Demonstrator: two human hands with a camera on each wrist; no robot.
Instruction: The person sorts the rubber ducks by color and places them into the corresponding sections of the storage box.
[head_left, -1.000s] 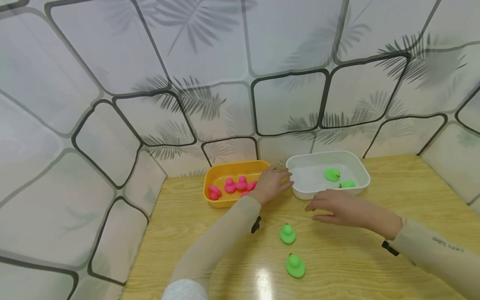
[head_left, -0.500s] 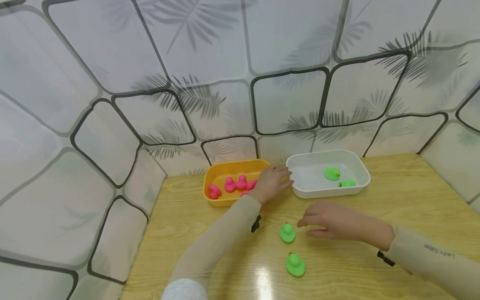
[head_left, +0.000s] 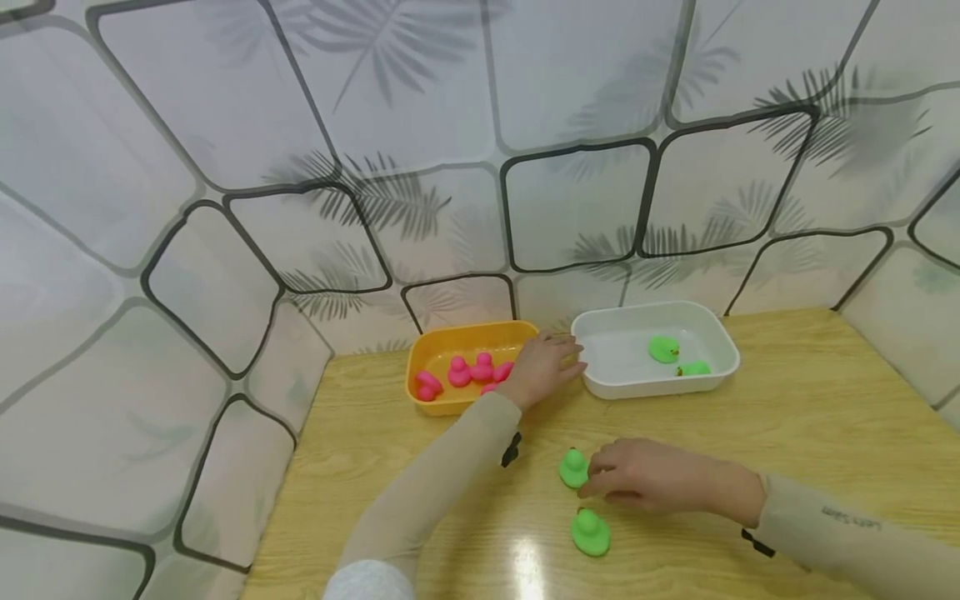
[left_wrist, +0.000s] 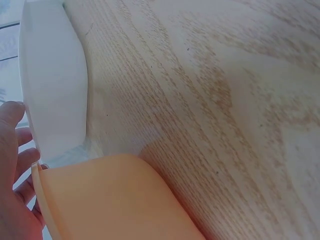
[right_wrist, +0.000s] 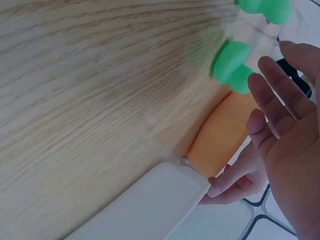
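Note:
In the head view my left hand (head_left: 540,368) lies over the right end of an orange tub (head_left: 450,407) holding several pink rubber ducks (head_left: 459,372). Its loosely spread fingers reach to the rim of a white tub (head_left: 652,388), as the left wrist view also shows. My right hand (head_left: 660,475) hovers low over the table, fingers relaxed and slightly bent. Its fingertips overlap the right side of a green rubber duck (head_left: 572,468) in the head view. In the right wrist view nothing lies between its fingers. Closer to me sits a second green duck (head_left: 590,533).
Two green ducks (head_left: 663,349) lie in the white tub, towards its right side. Both tubs stand at the back of the wooden table (head_left: 360,483), against a patterned wall (head_left: 577,208). Another patterned wall borders the table at the left.
My right hand has moved from beside the white tub towards me and to the left, up to the farther green duck. My left hand has stayed in place.

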